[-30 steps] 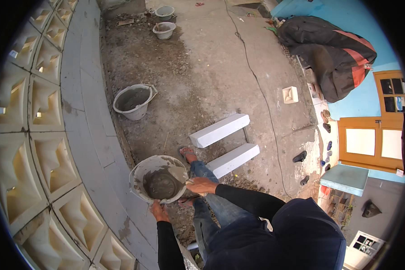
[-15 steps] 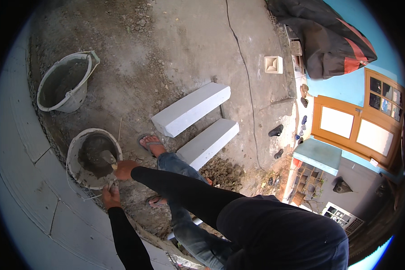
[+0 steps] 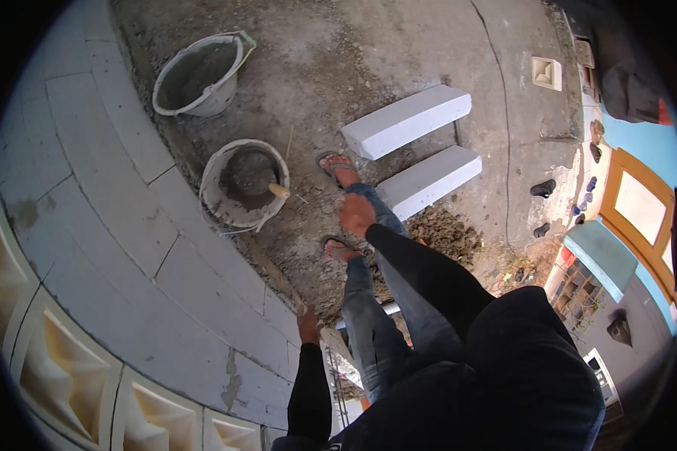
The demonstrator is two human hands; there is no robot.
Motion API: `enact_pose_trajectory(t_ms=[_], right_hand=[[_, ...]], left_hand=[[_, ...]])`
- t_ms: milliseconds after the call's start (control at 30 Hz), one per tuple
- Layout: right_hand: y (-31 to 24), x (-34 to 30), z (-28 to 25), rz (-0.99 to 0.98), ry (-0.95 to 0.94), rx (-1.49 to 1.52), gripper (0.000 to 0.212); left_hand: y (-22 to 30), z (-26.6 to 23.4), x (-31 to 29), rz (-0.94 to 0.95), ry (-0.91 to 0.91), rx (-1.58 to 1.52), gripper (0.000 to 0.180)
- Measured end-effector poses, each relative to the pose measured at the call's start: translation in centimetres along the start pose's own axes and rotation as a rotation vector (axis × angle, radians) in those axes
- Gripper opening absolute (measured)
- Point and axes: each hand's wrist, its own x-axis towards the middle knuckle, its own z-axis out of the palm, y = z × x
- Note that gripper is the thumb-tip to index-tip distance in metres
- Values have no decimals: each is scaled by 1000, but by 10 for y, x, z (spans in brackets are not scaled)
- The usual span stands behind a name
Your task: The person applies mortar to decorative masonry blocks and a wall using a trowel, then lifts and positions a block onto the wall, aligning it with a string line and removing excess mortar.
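My right hand hangs in front of my right knee, its fingers curled and nothing visible in them. Beside the block wall, my left hand is low and blurred, so its fingers cannot be made out. Ahead and to the left stands a pale bucket with wet grey mortar inside. A trowel rests in that bucket, its wooden handle at the near right rim and its blade partly in the mortar. Neither hand touches it.
A second bucket stands farther off. Two white blocks lie right of my feet, near a heap of dirt. The block wall curves along the left, with cream vent blocks below. A black cable crosses the ground.
My right hand has let go of the trowel and drawn back to my knee. My left hand has left the bucket rim and moved nearer me. The view has shifted left.
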Motion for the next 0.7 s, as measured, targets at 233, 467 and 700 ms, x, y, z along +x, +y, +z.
enact_pose_trajectory(t_ms=[233,467,700], right_hand=[[313,-304,-145,683,185,-227,53],[410,-586,-13,1038,161,96,39],[351,-613,138,957,81,290,56]], left_hand=[[-12,-27,-13,417,55,295,45],[61,-80,10,505,-7,551,49],[93,-41,-57,577,-117,350,30]])
